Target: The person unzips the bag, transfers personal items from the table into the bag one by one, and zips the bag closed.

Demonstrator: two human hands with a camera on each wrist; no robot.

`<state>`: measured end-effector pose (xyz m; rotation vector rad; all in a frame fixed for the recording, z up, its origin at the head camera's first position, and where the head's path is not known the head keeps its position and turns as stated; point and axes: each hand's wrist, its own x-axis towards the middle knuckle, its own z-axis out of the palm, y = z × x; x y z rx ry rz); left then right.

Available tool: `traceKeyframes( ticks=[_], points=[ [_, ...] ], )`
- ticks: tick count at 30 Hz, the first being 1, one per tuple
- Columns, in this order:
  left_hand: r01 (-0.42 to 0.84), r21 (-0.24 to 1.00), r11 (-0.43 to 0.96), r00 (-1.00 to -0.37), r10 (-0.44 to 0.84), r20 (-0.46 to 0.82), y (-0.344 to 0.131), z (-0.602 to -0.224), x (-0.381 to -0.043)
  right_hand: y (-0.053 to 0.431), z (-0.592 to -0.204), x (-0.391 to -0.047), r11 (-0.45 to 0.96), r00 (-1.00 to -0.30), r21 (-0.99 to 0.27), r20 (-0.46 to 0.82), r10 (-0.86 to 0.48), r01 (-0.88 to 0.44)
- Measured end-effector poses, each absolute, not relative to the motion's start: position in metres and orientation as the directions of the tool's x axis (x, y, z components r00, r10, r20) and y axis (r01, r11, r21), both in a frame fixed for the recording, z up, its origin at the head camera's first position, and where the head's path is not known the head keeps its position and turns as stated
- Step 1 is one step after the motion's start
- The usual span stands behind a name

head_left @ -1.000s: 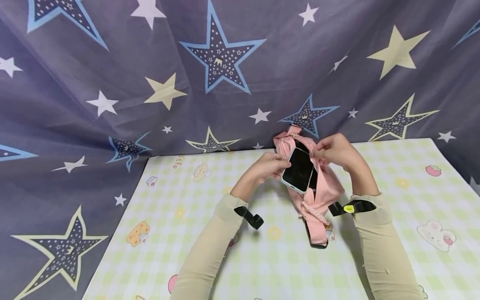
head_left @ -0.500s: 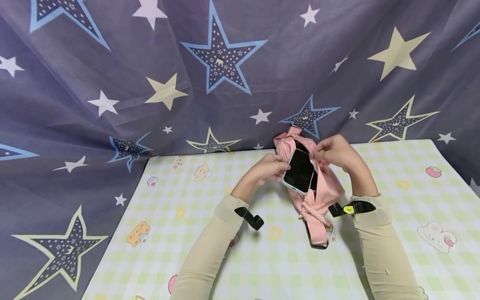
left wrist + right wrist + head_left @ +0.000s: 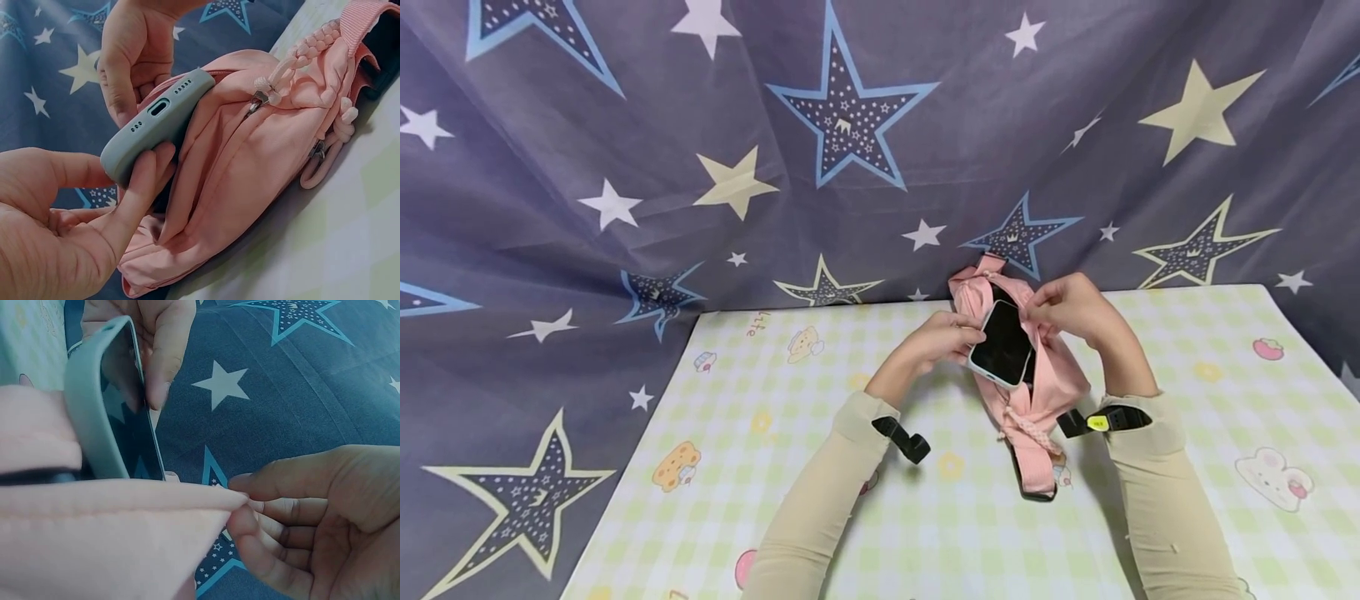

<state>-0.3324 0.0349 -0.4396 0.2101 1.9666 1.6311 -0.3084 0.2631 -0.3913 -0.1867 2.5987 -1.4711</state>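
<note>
A smartphone (image 3: 1002, 343) in a pale green-grey case stands partly inside the mouth of a pink waist bag (image 3: 1054, 375). My left hand (image 3: 936, 342) pinches the phone by its edge, thumb on the screen side and fingers behind the case, as the left wrist view shows of the phone (image 3: 156, 119). With thumb and fingertips my right hand (image 3: 1070, 308) pinches the bag's opening edge and draws it out to a point; this shows in the right wrist view at the bag edge (image 3: 212, 495). The phone's inner end is hidden in the bag.
A table (image 3: 820, 400) with a checked cartoon cover lies under the bag. A dark star-patterned curtain (image 3: 865, 217) hangs along its back edge, close behind the bag. The bag's strap (image 3: 1036, 467) and braided cord (image 3: 312, 47) lie at its near end.
The phone has tilted and shifted slightly right over the bag's opening, with my left hand moving along. My right hand keeps its pinch on the bag's edge.
</note>
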Motion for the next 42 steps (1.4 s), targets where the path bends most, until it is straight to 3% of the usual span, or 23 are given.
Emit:
traceKeyframes(
  ticks=[13, 31, 42],
  points=[
    [-0.292, 0.932, 0.212, -0.797, 0.485, -0.360, 0.032, -0.443, -0.334, 0.262, -0.393, -0.309, 0.500, -0.981, -0.865, -0.072, -0.179, -0.028],
    [-0.265, 0.934, 0.241, -0.771, 0.529, -0.355, 0.037, -0.442, -0.330, 0.262, -0.395, -0.310, 0.501, -0.980, -0.865, -0.094, -0.176, -0.007],
    [-0.302, 0.928, 0.217, -0.791, 0.487, -0.371, 0.042, -0.441, -0.329, 0.263, -0.395, -0.311, 0.503, -0.980, -0.864, -0.087, -0.178, -0.015]
  ],
)
